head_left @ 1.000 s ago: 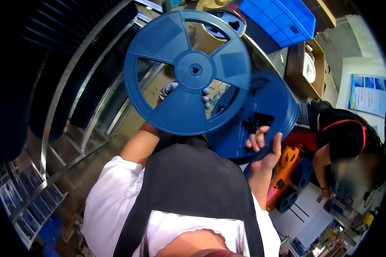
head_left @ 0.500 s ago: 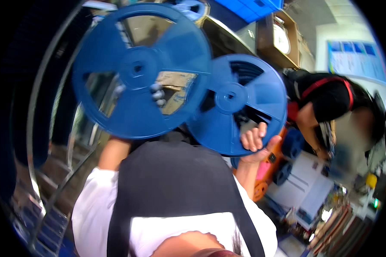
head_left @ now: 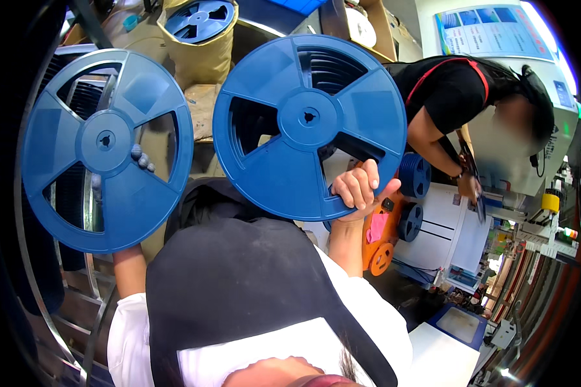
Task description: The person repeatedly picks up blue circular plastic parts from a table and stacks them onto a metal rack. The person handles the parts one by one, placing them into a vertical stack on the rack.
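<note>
Two large blue plastic reels are held up in front of me, side by side and apart. Behind the left reel [head_left: 126, 213] my left hand [head_left: 142, 160] grips it. Its grey-covered fingertips curl through the openings near the hub, and the palm is hidden. My right hand [head_left: 358, 191] is closed on the right reel [head_left: 252, 174] at its lower right, with fingers hooked into a window and the thumb by the rim. Dark stacked layers show through that reel's windows, and I cannot tell how many reels are there.
A metal rack [head_left: 29, 271] stands at my left. Another blue reel [head_left: 200, 19] lies in a tan sack [head_left: 203, 61] ahead. To the right are an orange machine [head_left: 376, 233] with small reels, and a person in black [head_left: 442, 97] bending over a white worktop [head_left: 442, 206].
The two reels have moved apart and no longer overlap in view. The left one has shifted left and down, the right one left and up. My view has also turned.
</note>
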Available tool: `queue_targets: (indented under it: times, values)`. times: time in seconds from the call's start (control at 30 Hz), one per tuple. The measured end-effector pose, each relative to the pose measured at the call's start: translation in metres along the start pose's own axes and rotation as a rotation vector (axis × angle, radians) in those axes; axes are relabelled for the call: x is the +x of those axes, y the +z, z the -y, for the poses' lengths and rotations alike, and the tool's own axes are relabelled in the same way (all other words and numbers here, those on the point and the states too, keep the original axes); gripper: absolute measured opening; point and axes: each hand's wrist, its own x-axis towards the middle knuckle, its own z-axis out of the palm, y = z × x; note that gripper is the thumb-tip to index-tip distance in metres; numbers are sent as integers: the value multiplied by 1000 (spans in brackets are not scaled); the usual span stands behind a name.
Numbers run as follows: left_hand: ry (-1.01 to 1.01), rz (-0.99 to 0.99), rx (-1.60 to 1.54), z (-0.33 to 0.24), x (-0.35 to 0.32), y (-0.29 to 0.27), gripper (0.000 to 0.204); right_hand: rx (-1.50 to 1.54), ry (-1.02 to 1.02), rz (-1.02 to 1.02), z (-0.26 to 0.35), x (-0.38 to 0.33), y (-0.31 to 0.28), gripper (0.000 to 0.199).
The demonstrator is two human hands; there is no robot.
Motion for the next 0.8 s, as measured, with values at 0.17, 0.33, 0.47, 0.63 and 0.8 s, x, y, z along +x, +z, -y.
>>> queue_targets:
  times: [0.17, 0.33, 0.47, 0.63, 0.8]
  values:
    - [-44, -201, 44, 23, 5, 21, 77, -36, 7, -48, -1, 5, 12, 42]
    - [-203, -503, 366, 40, 18, 41, 64, -115, 67, -50, -8, 8, 19, 49]
    - [-171, -400, 755, 89, 49, 28, 56, -321, 206, -49, -30, 22, 32, 56]
    - [-198, -116, 1034, 146, 77, 43, 91, -534, 375, -231, -69, 17, 52, 57]
    - [-468, -249, 265, 134, 74, 78, 87, -728, 515, -351, -77, 27, 74, 55]
